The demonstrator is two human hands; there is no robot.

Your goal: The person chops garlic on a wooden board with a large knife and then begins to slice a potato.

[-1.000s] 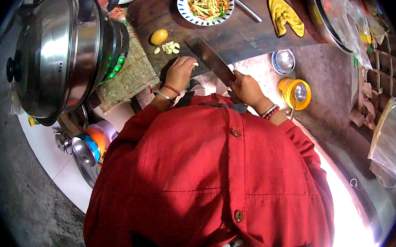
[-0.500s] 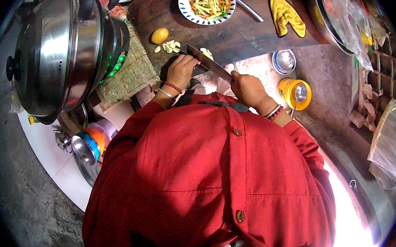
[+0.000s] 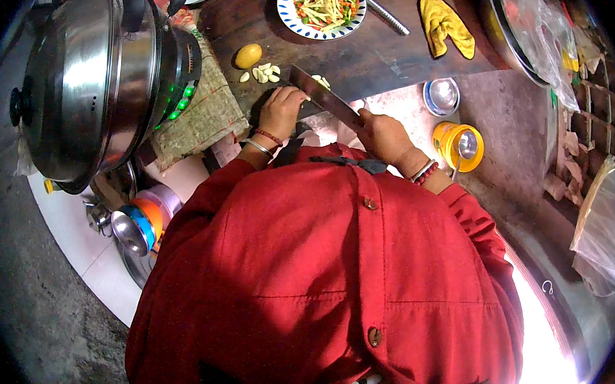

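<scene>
My right hand (image 3: 384, 136) grips the handle of a broad-bladed kitchen knife (image 3: 326, 95), its blade slanting up and left across the dark wooden table. My left hand (image 3: 281, 113) is bent with its fingers drawn together by the blade; a small pale spot shows at the fingertips, too small to name. Just beyond the left hand lie several peeled garlic cloves (image 3: 265, 73). More pale garlic pieces (image 3: 320, 80) lie behind the blade, which partly hides them. A yellow potato (image 3: 248, 56) sits beside the cloves.
A blue-patterned plate (image 3: 284, 12) holds shredded vegetables. Beside it are a ridged metal handle (image 3: 387, 16) and a yellow cloth mitt (image 3: 446, 27). A large steel pot (image 3: 80, 76) stands at left. At right are a metal bowl (image 3: 441, 96) and a yellow tub (image 3: 448, 139) with a ladle.
The knife blade has risen slightly and its flat side shows more. My left hand stays nearly in place, and the garlic and potato have not moved.
</scene>
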